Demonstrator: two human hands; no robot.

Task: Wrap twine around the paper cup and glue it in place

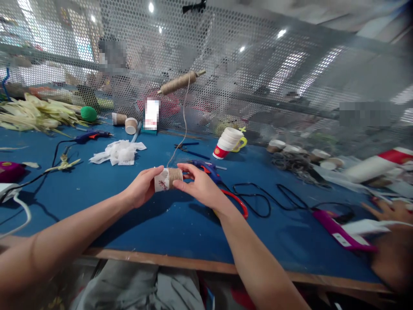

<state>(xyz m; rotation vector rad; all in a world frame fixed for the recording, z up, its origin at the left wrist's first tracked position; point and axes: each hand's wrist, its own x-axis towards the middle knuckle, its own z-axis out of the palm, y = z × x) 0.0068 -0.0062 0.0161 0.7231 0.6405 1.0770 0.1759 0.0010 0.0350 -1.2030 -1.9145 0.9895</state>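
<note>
Between my two hands lies a small paper cup (pixel 163 180) on its side, partly wrapped in brown twine, with a white printed band showing. My left hand (pixel 142 188) is closed on its white end. The fingers of my right hand (pixel 196 183) pinch the twine-covered end. A strand of twine (pixel 185 114) runs from the cup up to a spool (pixel 179 83) hanging against the perforated metal screen. Just behind my right hand rests a blue glue gun (pixel 209 171), its black cord trailing right.
White cloth (pixel 118 152), another glue gun (pixel 92 135) and twine-wrapped cups (pixel 131 125) sit left. Stacked paper cups (pixel 228 142) stand behind my right hand. Pale husks (pixel 35 114) lie far left. At right are a purple power strip (pixel 342 232) and another person's hand (pixel 390 211).
</note>
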